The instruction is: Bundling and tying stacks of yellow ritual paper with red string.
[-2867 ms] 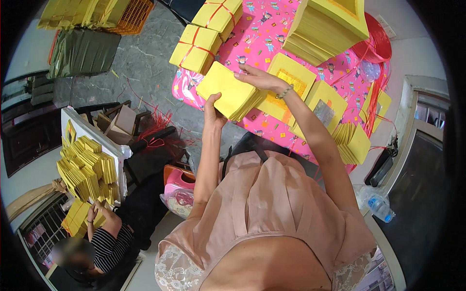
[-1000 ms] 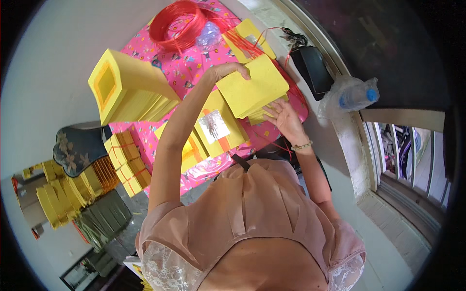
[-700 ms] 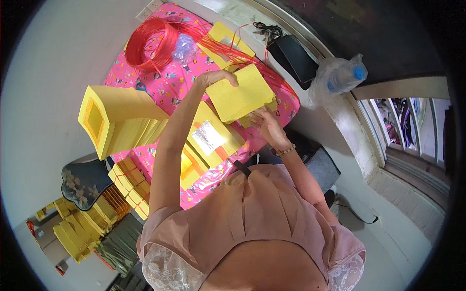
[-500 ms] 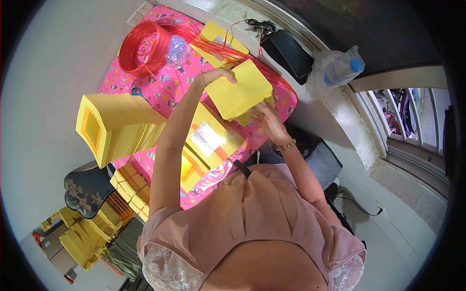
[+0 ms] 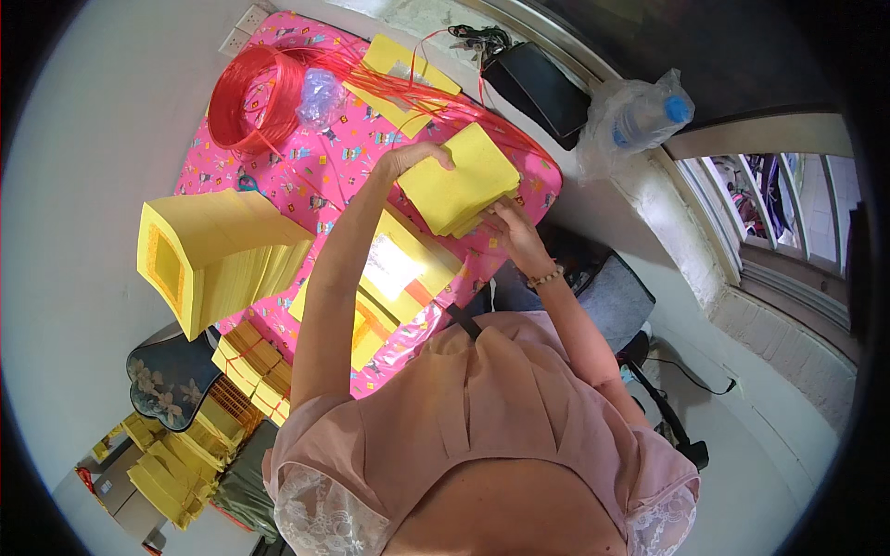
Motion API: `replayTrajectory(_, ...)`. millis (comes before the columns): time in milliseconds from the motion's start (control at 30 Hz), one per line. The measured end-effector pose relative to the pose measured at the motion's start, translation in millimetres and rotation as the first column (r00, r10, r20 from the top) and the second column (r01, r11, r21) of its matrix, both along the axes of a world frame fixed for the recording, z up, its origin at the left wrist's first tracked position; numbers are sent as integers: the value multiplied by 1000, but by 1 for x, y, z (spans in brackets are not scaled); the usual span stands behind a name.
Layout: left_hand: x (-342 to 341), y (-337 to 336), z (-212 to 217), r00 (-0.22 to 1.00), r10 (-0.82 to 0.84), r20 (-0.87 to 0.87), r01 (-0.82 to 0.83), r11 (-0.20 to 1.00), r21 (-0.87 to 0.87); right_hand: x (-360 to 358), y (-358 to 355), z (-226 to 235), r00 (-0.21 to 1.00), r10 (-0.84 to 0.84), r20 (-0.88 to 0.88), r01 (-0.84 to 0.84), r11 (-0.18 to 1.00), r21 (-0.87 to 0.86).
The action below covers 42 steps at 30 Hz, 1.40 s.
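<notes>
Between my two hands is a stack of yellow paper sheets (image 5: 461,178), lifted over the table. My left hand (image 5: 417,158) grips its left edge, thumb on top. At the lower right corner, the fingers of my right hand (image 5: 517,233) close on the stack's edge, partly hidden beneath it. Below lie more yellow sheets (image 5: 422,255), some with a silvery foil patch (image 5: 391,266) and orange print. To the left of my left forearm stands a tall, bowed pile of yellow paper (image 5: 218,250).
A pink patterned cloth (image 5: 306,190) covers the table. On it sit a coil of red plastic strapping (image 5: 252,97) and crumpled clear plastic (image 5: 320,97). A black box (image 5: 538,93) and a bagged bottle (image 5: 644,120) rest on the window ledge. Tied yellow bundles (image 5: 255,366) lie lower left.
The stack has been drawn together: its lower sheets, fanned out near my right hand before, now line up more closely. My right hand has closed in on the corner. The view has shifted slightly.
</notes>
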<state>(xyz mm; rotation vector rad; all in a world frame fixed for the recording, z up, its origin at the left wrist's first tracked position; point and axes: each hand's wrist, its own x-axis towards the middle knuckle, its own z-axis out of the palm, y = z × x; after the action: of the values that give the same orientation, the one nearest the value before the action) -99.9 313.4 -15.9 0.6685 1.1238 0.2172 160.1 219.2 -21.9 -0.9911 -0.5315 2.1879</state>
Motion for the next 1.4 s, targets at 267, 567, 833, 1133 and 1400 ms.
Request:
replayTrajectory(267,10,-4,-1,999,29,-20,-26,993,116,0,-13,-32,970,-58,235,96,984,-152)
replayTrajectory(567,18,7,13,989,-30,-144,52,987,151,-18,-6,-53,975,-21,222,104,923,-371)
replayTrajectory(833,2,0,-9,996,-69,-58,64,994,-84,-26,-7,-57,960,4,279,104,922,-372)
replayTrajectory(1133,14,-41,-10,975,219,25,-213,965,-155,-14,9,-90,952,52,301,21,973,-232)
replayTrajectory(1400,56,-123,-25,616,763,195,-725,646,-237,-3,44,-125,646,188,740,-479,854,202)
